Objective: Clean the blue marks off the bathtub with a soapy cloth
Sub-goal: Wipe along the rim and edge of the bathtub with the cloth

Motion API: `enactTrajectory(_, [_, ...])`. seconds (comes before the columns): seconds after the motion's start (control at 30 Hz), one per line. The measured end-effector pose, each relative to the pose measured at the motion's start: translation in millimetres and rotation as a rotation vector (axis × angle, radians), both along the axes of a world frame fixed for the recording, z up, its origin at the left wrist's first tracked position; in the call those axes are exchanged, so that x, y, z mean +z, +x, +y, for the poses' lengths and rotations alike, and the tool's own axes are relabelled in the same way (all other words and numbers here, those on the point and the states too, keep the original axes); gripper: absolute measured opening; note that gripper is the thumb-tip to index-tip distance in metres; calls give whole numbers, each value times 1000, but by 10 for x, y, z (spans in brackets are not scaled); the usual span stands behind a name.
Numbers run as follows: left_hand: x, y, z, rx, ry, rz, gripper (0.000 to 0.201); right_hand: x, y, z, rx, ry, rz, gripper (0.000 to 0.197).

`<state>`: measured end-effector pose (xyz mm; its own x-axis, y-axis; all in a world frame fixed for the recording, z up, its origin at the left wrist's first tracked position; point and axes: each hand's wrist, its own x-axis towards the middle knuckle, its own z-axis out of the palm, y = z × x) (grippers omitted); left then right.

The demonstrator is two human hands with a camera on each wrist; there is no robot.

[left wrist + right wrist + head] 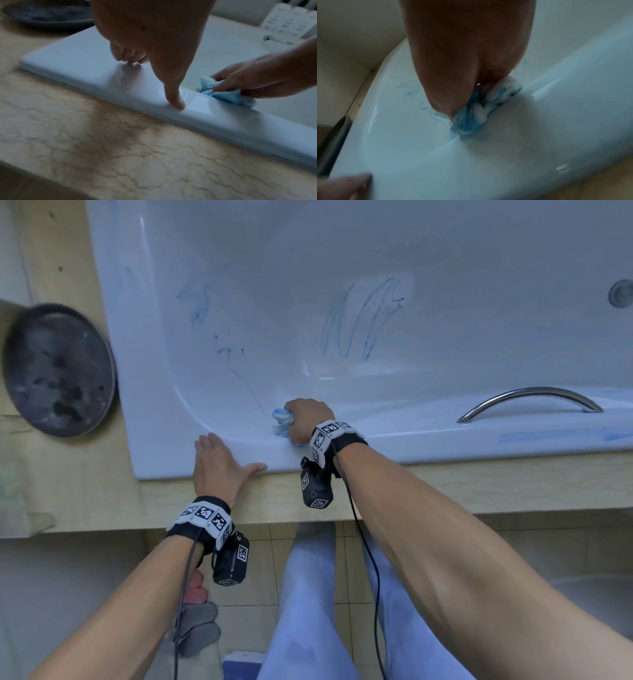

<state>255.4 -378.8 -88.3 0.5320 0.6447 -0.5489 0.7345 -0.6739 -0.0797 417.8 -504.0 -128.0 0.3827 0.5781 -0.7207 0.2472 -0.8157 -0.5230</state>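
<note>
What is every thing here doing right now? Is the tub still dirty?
bathtub: still dirty, not yet clean.
blue marks: scribbles still on the inside wall, a smear on the front rim.
cloth: bunched up, stained blue, pressed against the tub's inner edge.
right hand: grips the cloth.
left hand: flat on the tub's rim, fingers spread.
grab handle: untouched.
dark round dish: sits beside the tub, grimy.

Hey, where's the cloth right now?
The cloth is bunched in the right hand, pressed against the bathtub inner wall just inside the near rim, right of the left hand.
</note>
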Motion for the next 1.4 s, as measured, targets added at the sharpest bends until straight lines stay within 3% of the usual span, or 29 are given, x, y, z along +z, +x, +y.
enactTrajectory(0.1, [-50, -125, 96, 7, -56, -5, 129, -94, -75, 127, -321, 66, 33, 21])
enactTrajectory(0.17, [-69, -167, 106, -6, -68, -13, 131, -128, -209, 221, -423, 156, 38, 16])
enactTrajectory(0.23, [-73, -193, 120, -17, -65, -19, 131, -124, -348, 384, -362, 199, 90, 15])
enactTrajectory(0.3, [-78, -203, 136, -34, -68, -24, 129, -111, -413, 584, -156, 156, 126, 24])
enactTrajectory(0.37, [-76, -204, 148, -56, -64, -26, 127, -133, -379, 736, 13, 73, 162, 20])
enactTrajectory(0.6, [-26, -115, 187, -94, -47, 45, 126, -269, -158, 704, 130, -221, 162, 20])
enactTrajectory(0.8, [91, -24, 180, -113, -50, 83, 109, 7, 288, -29, 179, -406, -18, 19])
enactTrajectory(0.87, [84, -39, 186, -115, -47, 84, 108, 102, 505, -406, 170, -508, -80, 20])
enactTrajectory(0.93, [46, -54, 188, -125, -40, 76, 113, 134, 685, -728, 160, -553, -150, 9])
enactTrajectory(1.03, [-5, -73, 184, -106, -42, 59, 119, 99, 626, -1016, 121, -490, -235, 19])
enactTrajectory(1.17, [-36, -147, 82, -37, -51, -36, 111, 46, 94, -953, -82, -328, -525, 28])
enactTrajectory(1.27, [-42, -208, -184, -78, -64, -171, 99, 26, -279, -689, -102, -55, -540, 25])
enactTrajectory(1.4, [-26, -124, -627, -19, -70, -262, 96, 48, -437, -532, 34, 187, -489, 27])
